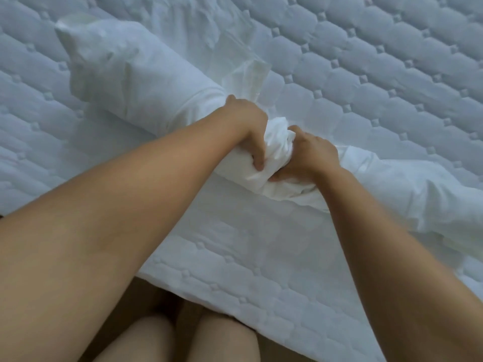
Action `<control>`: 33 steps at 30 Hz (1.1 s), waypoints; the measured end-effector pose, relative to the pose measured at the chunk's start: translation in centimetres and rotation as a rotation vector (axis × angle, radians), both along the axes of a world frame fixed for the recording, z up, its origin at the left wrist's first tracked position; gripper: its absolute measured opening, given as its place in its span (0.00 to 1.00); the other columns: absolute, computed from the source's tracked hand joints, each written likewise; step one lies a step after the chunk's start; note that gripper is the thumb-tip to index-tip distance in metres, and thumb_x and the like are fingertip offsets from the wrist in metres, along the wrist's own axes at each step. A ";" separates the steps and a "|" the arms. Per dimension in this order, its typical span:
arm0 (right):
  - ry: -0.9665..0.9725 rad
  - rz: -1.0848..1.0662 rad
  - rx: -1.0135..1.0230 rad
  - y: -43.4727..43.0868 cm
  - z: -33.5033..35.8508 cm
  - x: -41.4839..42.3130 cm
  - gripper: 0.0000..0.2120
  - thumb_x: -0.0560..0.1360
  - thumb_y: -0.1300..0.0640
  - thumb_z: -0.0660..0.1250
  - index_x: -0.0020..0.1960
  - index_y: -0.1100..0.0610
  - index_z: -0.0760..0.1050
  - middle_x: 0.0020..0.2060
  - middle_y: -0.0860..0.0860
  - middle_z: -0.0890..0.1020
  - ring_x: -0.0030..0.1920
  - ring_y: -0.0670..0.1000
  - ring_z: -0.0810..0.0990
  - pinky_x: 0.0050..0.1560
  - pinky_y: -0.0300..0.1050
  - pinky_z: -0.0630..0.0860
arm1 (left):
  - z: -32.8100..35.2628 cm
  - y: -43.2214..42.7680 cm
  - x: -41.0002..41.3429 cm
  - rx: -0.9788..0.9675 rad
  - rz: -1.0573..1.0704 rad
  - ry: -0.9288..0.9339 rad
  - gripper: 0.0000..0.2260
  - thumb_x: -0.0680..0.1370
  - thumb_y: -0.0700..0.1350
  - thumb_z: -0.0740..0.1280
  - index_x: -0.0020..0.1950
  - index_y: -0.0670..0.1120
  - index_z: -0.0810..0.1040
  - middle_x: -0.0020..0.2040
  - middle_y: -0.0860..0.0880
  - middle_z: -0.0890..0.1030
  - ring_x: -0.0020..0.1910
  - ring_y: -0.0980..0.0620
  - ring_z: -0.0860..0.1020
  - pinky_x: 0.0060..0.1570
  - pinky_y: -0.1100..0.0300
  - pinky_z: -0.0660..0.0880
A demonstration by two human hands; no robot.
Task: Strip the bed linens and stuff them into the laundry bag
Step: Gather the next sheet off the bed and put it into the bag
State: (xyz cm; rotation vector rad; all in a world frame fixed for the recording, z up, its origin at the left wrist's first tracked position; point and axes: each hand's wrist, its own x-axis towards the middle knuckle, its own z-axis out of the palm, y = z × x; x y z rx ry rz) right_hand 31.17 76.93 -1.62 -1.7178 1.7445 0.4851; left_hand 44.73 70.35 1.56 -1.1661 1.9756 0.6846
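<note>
One mattress [392,64], quilted white, linens stripped back, fills the view. Far left: one pillow [125,82] in a white case, lying at a slant, its near end running into the hands. Behind it, one loose crumpled sheet [206,30] flat on the mattress.

Left grip [248,129]: fingers curled tight round the pillow's near end, thumb pressed into the cloth. One wad of bunched white cloth [278,142] sits between the two grips, touching both. Can't tell if it's the pillowcase or a sheet.

Right grip [308,158]: fingers curled into the same wad, thumb underneath, clamped closed on it.

Right of that: one long white padded bundle [407,189] trailing off to the right edge; pillow or duvet, can't tell.

Bottom: two bare knees, left [146,340] and right [224,338], by the mattress edge.
</note>
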 end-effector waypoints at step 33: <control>0.091 -0.026 -0.019 17.2 5.0 11.6 0.52 0.70 0.42 0.66 0.75 0.51 0.30 0.76 0.58 0.36 0.75 0.60 0.34 0.70 0.64 0.35 | -1.3 13.5 10.4 -0.176 -0.298 0.270 0.55 0.63 0.65 0.74 0.79 0.48 0.46 0.78 0.48 0.55 0.76 0.44 0.53 0.71 0.42 0.51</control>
